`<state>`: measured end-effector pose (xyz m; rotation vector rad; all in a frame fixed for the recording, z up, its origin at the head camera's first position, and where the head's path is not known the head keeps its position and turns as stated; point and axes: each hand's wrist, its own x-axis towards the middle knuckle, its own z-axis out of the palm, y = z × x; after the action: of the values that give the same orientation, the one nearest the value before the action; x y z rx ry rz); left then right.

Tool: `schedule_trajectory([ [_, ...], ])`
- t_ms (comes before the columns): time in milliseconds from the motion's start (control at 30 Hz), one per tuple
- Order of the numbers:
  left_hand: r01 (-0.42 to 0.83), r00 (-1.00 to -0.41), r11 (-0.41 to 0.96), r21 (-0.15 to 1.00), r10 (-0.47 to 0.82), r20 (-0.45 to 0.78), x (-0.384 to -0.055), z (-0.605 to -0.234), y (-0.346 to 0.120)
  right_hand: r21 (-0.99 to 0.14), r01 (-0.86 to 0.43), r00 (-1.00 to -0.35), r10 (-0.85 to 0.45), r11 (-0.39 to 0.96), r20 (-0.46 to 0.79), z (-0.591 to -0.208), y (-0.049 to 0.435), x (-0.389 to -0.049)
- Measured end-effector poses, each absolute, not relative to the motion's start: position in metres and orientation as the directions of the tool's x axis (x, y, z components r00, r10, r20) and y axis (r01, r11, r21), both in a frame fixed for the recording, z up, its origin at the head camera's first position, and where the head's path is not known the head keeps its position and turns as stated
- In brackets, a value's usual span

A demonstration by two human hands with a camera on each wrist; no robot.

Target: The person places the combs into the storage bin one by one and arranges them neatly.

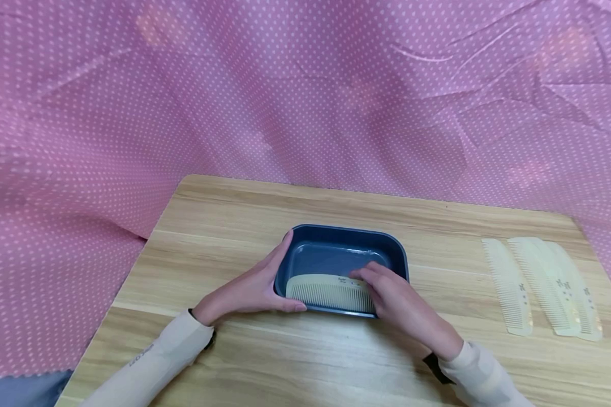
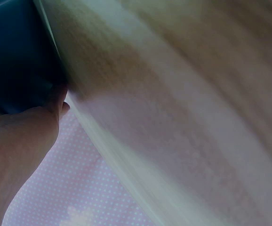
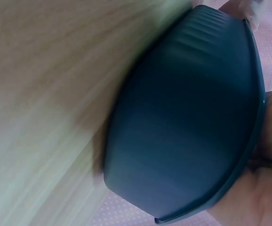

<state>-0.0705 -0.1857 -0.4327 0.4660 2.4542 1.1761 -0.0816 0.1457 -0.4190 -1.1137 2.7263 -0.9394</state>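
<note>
A dark blue rectangular container (image 1: 331, 251) with rounded corners stands on the wooden table. My left hand (image 1: 259, 282) grips its left end, thumb along the near side and fingers up at the far-left corner. Inside, along the near wall, a pale cream comb (image 1: 326, 289) lies with its teeth toward me. My right hand (image 1: 397, 299) reaches over the near-right rim and holds the comb's right end, which it partly hides. From the right wrist, the container's outer wall (image 3: 183, 117) fills the view, and that hand's fingers are mostly hidden behind its rim.
Several matching pale combs (image 1: 506, 285) lie side by side on the right of the table, some overlapping. The wooden table (image 1: 224, 350) has its far edge against a pink polka-dot cloth (image 1: 285, 102), which also hangs at the left.
</note>
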Motion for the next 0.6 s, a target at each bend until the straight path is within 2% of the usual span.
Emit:
schedule_trajectory([
  [200,0.128,-0.873,0.597,0.792,0.446,-0.195,-0.0706,-0.431,-0.1849,-0.475,-0.657,-0.728,-0.655,0.585,0.201,-0.4209,0.1421,-0.0806],
  [400,0.12,-0.874,0.597,0.793,0.442,-0.201,-0.0707,-0.4304,-0.1849,-0.476,-0.649,-0.734,-0.653,0.594,0.187,-0.4213,0.1418,-0.0814],
  [600,0.111,-0.875,0.594,0.797,0.439,-0.205,-0.0692,-0.4325,-0.1856,-0.506,-0.652,-0.738,-0.627,0.565,0.25,-0.4258,0.1427,-0.0804],
])
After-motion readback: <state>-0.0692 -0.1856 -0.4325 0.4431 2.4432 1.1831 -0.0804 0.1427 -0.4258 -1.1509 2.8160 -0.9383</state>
